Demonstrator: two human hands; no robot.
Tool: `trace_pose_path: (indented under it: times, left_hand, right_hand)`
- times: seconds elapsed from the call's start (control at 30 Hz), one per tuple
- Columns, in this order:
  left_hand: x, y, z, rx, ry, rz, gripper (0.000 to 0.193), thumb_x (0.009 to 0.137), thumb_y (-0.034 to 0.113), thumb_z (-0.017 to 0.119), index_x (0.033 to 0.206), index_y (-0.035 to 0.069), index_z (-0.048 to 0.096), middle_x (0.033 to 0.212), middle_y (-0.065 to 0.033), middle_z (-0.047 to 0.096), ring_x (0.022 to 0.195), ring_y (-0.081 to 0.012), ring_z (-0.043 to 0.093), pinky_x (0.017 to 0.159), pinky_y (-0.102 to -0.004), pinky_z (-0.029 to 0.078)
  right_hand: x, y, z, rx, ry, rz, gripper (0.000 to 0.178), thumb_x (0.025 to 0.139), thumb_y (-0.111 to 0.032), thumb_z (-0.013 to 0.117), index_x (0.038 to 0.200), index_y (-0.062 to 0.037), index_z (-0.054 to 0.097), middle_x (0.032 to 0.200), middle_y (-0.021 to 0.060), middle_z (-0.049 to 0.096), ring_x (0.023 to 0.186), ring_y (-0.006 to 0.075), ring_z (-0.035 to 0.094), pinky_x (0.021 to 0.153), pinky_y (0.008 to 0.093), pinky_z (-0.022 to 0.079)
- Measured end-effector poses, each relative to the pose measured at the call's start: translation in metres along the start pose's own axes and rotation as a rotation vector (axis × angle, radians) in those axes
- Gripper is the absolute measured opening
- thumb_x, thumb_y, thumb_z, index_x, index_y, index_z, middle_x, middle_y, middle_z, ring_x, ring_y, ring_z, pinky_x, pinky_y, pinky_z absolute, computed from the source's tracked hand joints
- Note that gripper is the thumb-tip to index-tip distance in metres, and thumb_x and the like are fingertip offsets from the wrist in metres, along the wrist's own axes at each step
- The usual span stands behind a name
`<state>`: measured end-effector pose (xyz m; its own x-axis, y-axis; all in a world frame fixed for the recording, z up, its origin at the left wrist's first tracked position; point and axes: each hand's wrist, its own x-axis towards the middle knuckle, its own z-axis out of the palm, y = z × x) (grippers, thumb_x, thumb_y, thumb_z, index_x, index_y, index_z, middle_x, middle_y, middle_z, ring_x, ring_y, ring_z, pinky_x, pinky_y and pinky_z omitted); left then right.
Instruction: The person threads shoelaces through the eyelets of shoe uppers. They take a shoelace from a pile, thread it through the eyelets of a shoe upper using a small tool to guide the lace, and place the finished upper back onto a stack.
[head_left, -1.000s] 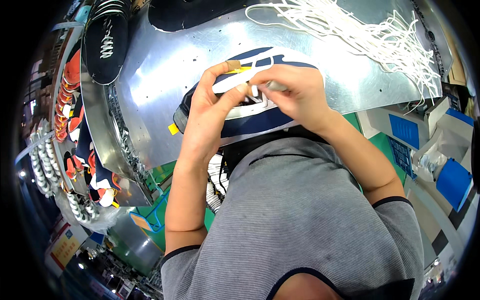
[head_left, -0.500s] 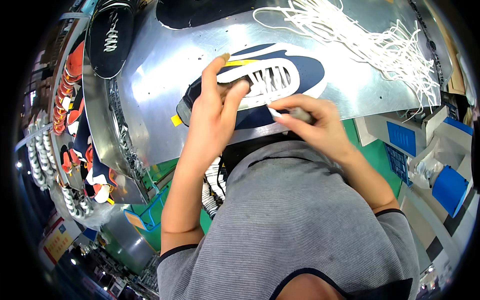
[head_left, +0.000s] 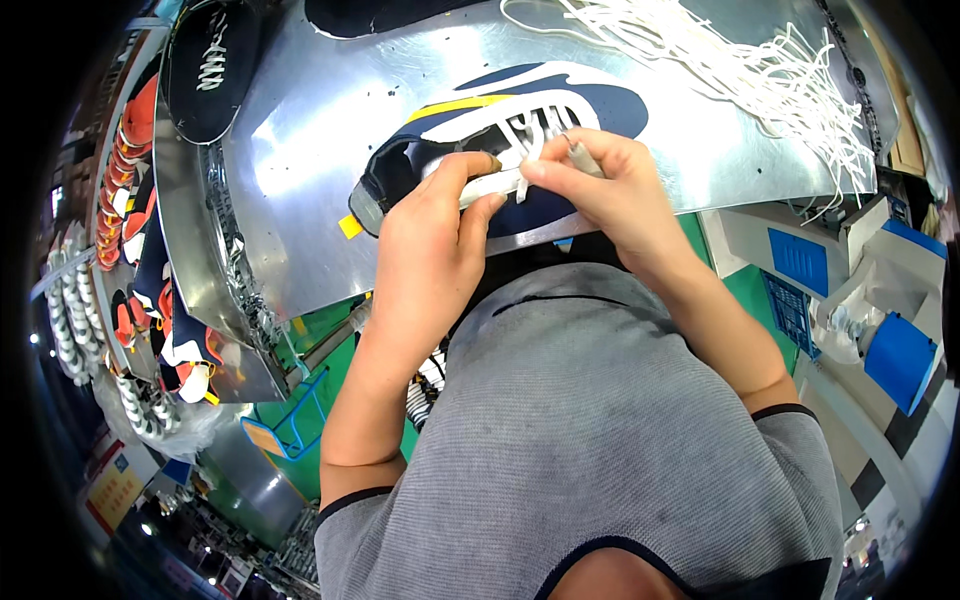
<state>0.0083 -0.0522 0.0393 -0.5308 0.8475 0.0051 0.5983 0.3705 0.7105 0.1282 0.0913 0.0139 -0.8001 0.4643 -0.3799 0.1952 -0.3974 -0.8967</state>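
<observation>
Navy-and-white shoe upper (head_left: 610, 100): your 12 o'clock, on the metal table (head_left: 320, 190). Your left hand (head_left: 430, 230) pinches its near white eyestay (head_left: 482, 187). Your right hand (head_left: 630, 200): fingers narrow around a small pale tool (head_left: 584, 159), at the white lace (head_left: 521, 190); can't tell if lace is gripped. Lace pile (head_left: 740, 75) at 1, black shoe upper (head_left: 205, 95) at 11.

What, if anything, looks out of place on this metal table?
The pile of white laces looks untidy: it lies tangled, and some ends hang over the edge of the metal table. The navy and white shoe shows no clear damage.
</observation>
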Motion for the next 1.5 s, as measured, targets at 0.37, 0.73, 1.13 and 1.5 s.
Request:
trace_pose_path:
  times: [0.37,0.73,1.13,1.5]
  left_hand:
    - [0.005,-0.004,0.019,0.069,0.166,0.054,0.023,0.083,0.013,0.076,0.098,0.005,0.061,0.074,-0.0148,0.067,0.065,-0.0318,0.066,0.059,-0.04,0.05]
    - [0.005,-0.009,0.022,0.093,0.165,0.192,0.022,0.083,0.01,0.075,0.099,0.004,0.062,0.07,-0.0137,0.065,0.062,-0.0304,0.065,0.056,-0.0385,0.049]
    - [0.007,-0.001,-0.015,-0.308,-0.339,-0.152,0.023,0.094,0.009,0.062,0.115,-0.001,0.063,0.096,-0.0107,0.069,0.085,-0.0179,0.064,0.077,-0.0275,0.049]
    - [0.038,-0.013,-0.025,-0.358,-0.722,-0.247,0.017,0.094,-0.004,0.057,0.107,-0.003,0.068,0.094,-0.0014,0.068,0.085,-0.0094,0.06,0.079,-0.0234,0.05]
  right_hand:
    - [-0.01,0.007,0.002,-0.156,0.074,-0.223,0.022,0.094,-0.017,0.068,0.108,-0.0029,0.058,0.074,-0.0001,0.06,0.068,0.0054,0.053,0.061,0.0232,0.042]
    - [-0.015,0.012,-0.003,-0.413,0.019,-0.161,0.016,0.098,-0.014,0.059,0.096,-0.0004,0.05,0.074,0.0104,0.066,0.065,0.0193,0.066,0.06,0.0318,0.05]
    - [0.001,-0.038,-0.049,-0.533,0.011,-0.262,0.02,0.1,-0.018,0.058,0.11,-0.0009,0.063,0.07,-0.0015,0.056,0.066,0.0068,0.052,0.06,0.0228,0.043]
    - [0.043,0.011,-0.02,-0.692,0.216,-0.561,0.021,0.096,-0.024,0.062,0.104,-0.0048,0.063,0.066,0.0108,0.064,0.061,0.0273,0.064,0.058,0.0363,0.047]
